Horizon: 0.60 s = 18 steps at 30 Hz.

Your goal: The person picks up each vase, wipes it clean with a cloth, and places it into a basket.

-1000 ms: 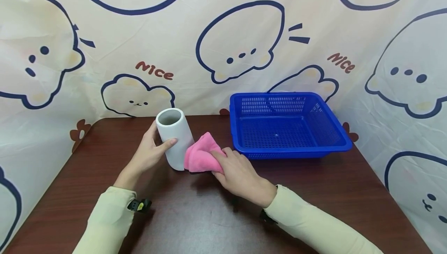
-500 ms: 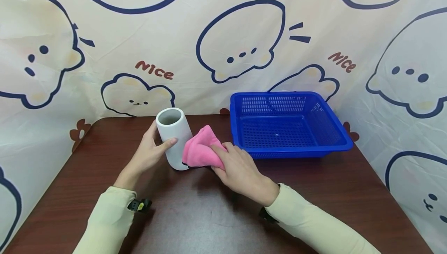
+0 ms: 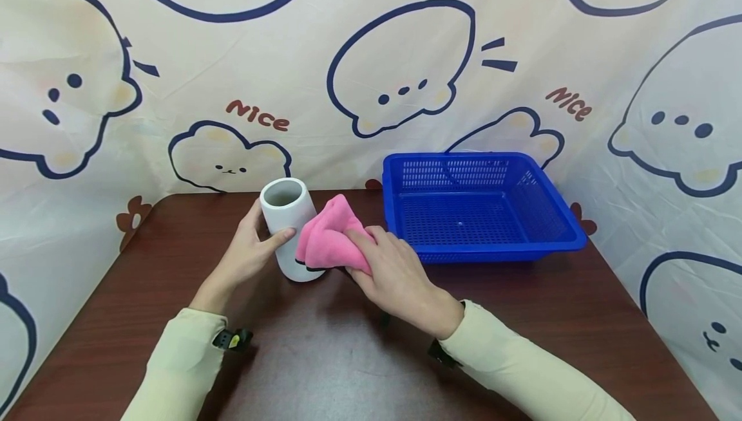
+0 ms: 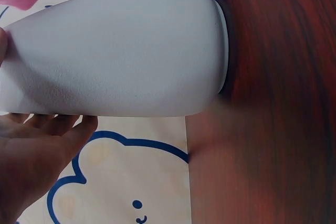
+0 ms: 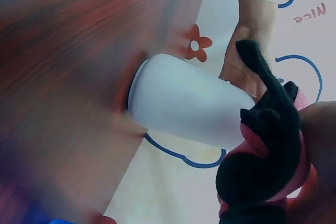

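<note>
A white vase (image 3: 288, 218) with a round open mouth stands upright on the brown table. My left hand (image 3: 246, 247) grips it from the left, thumb across the front and fingers round the far side; in the left wrist view those fingers (image 4: 68, 129) lie along the vase's wall. A bunched pink cloth (image 3: 332, 237) with a black edge is in my right hand (image 3: 397, 276), pressed to the vase's right side. The right wrist view shows the cloth's black underside (image 5: 268, 150) against the upper part of the vase (image 5: 184, 100).
A blue plastic basket (image 3: 481, 250) with perforated walls sits at the back right of the table (image 3: 336, 369). Behind and on both sides hangs a pale curtain (image 3: 232, 54) with cartoon figures.
My right hand has moved the pink cloth up along the vase's right side and a little to the left. The left hand and the vase have stayed in place.
</note>
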### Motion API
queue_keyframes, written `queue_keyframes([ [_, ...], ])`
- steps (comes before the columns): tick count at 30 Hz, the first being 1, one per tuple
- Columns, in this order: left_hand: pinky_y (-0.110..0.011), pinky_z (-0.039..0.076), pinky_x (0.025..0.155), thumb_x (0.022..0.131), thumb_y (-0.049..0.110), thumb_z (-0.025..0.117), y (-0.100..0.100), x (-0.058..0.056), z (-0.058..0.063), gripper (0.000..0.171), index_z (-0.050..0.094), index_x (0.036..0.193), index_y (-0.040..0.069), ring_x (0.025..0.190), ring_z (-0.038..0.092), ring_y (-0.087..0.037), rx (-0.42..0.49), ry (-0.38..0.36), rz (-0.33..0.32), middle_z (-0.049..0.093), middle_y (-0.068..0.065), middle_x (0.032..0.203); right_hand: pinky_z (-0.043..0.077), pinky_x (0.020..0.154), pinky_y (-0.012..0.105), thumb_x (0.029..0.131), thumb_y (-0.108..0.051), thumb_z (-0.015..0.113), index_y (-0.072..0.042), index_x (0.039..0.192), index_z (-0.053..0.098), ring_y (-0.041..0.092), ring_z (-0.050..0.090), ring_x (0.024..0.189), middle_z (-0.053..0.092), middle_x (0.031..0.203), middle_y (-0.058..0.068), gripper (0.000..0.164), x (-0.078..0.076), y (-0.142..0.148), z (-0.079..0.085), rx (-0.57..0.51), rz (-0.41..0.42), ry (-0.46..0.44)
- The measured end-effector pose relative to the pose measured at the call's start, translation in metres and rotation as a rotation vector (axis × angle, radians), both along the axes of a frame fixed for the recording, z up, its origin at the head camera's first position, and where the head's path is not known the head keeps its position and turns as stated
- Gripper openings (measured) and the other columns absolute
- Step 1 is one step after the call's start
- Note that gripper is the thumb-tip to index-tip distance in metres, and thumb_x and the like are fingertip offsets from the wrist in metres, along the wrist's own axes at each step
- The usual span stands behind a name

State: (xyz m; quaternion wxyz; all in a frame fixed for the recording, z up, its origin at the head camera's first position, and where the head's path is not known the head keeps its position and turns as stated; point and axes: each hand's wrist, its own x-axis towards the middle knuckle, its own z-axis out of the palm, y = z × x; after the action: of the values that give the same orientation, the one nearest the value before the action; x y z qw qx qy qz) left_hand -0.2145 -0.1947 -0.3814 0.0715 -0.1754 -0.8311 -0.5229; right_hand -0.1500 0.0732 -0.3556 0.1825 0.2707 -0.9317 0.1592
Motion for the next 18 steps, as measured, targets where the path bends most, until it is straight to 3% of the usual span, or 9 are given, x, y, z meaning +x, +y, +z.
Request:
queue_keyframes([
  [6,-0.049,0.047,0.101,0.092,0.020,0.066,0.000,0.000,0.001,0.072,0.025,0.150,0.028,0.120,0.050,-0.019,0.002,-0.010,-0.007,0.047,-0.005,0.141,0.047,0.071,0.029,0.088,-0.031,0.065,-0.024,0.128,0.051,0.017,0.058,0.088,0.061,0.113,0.002,0.042,-0.001,-0.002,0.006,-0.038,-0.008,-0.044],
  [13,-0.024,0.048,0.095,0.092,0.020,0.066,0.000,0.000,0.001,0.070,0.027,0.149,0.029,0.119,0.050,-0.017,-0.007,-0.015,-0.009,0.048,-0.002,0.140,0.048,0.072,0.029,0.089,-0.033,0.065,-0.025,0.133,0.050,0.016,0.056,0.089,0.060,0.113,0.000,0.047,-0.004,-0.006,0.012,-0.067,-0.007,-0.024],
  [18,-0.033,0.048,0.098,0.092,0.022,0.065,0.000,0.000,0.001,0.069,0.027,0.149,0.028,0.119,0.050,-0.019,-0.003,-0.021,-0.008,0.048,-0.003,0.140,0.044,0.068,0.027,0.089,-0.035,0.064,-0.027,0.134,0.049,0.014,0.053,0.086,0.058,0.109,-0.001,0.048,-0.007,-0.009,0.016,-0.071,-0.011,-0.024],
])
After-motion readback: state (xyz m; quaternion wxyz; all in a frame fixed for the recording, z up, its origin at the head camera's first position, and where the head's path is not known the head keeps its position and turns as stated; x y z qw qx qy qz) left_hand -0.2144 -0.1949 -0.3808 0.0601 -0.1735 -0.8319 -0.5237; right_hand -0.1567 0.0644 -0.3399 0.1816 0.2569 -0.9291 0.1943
